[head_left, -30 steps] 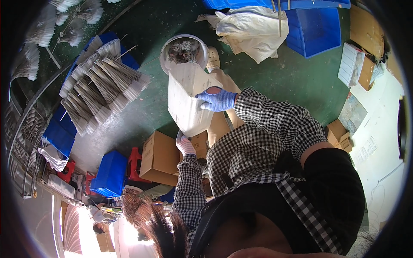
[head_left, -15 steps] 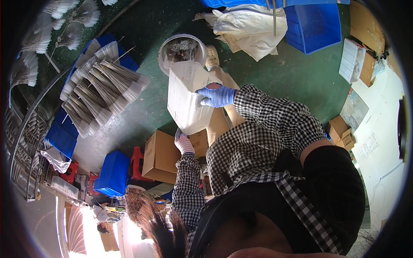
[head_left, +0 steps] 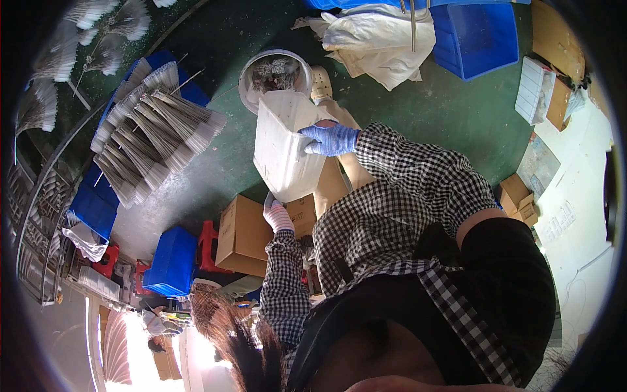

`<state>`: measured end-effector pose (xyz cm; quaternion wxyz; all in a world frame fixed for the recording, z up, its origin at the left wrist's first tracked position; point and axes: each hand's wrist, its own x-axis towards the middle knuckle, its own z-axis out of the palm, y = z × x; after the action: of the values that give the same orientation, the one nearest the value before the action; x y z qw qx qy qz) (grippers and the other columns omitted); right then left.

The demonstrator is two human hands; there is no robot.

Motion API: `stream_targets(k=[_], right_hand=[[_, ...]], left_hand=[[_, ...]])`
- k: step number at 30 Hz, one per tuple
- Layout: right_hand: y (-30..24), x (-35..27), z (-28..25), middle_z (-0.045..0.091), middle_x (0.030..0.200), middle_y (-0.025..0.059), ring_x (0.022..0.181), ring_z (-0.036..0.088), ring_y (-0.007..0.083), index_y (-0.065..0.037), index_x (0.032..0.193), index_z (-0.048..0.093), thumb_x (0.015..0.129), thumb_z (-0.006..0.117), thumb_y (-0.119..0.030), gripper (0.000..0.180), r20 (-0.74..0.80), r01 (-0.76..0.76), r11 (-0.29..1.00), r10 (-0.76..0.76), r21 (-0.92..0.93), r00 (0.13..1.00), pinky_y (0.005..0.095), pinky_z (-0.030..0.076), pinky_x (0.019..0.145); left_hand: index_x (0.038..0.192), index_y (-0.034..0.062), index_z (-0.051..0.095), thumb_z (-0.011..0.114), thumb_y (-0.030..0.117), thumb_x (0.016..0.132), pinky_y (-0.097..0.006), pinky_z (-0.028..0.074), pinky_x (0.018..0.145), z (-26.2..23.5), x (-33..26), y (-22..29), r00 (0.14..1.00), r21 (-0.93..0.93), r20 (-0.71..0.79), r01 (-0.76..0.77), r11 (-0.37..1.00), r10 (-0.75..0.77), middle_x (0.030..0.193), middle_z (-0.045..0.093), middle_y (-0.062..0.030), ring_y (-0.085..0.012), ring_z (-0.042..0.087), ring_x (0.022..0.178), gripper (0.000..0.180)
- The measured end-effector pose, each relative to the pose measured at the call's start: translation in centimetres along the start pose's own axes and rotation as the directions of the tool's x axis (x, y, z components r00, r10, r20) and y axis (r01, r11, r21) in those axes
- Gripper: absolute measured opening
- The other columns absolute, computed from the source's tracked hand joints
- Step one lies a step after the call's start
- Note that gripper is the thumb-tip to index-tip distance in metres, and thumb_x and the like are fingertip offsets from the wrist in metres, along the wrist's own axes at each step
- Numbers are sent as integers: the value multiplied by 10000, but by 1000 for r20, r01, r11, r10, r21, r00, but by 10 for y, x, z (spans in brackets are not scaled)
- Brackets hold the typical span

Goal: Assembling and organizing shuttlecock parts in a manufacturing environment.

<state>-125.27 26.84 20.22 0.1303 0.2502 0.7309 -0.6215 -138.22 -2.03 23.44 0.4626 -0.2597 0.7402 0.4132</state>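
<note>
A white plastic bin (head_left: pixel 285 153) is tilted in front of me, its upper end at the rim of a round white bucket (head_left: pixel 245 88). Grey, wispy scraps lie inside that bucket. My right hand (head_left: pixel 332 140), in a blue-and-white glove, is closed on the bin's right-hand edge. At the bin's near lower corner, my left hand (head_left: pixel 278 216) in a pale pinkish glove grips it, with part of the fingers hidden. What the bin holds, if anything, cannot be seen from here.
Bundles of thin wire-handled brushes (head_left: pixel 153 130) lie over blue crates on the left. Cardboard boxes (head_left: pixel 245 238), a red stool (head_left: pixel 209 247) and a blue bin (head_left: pixel 171 261) stand near my left arm. A white cloth (head_left: pixel 379 42) and a blue crate (head_left: pixel 477 39) sit beyond the bucket.
</note>
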Motion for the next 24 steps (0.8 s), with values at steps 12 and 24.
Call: stream_targets(k=[12,24], right_hand=[[7,5,-1,656,1180,184,1098,624,341,-77,1352,532,861,661,-307,557,113,-143,988,136,52,984,422,479,959],[-11,-1,12,655,1163,182,1085,624,347,-123,1387,501,869,634,-256,552,80,32,996,-25,-83,997,430,493,944]], left_hand=[[1286,-73,568,444,-80,889,-250,518,769,6,-6,9,998,49,-37,46,998,-44,1062,688,-106,-145,622,828,417],[1273,-7,595,477,31,946,-251,534,758,-8,23,-18,983,134,-13,183,974,-183,1038,691,-75,-127,638,849,350]])
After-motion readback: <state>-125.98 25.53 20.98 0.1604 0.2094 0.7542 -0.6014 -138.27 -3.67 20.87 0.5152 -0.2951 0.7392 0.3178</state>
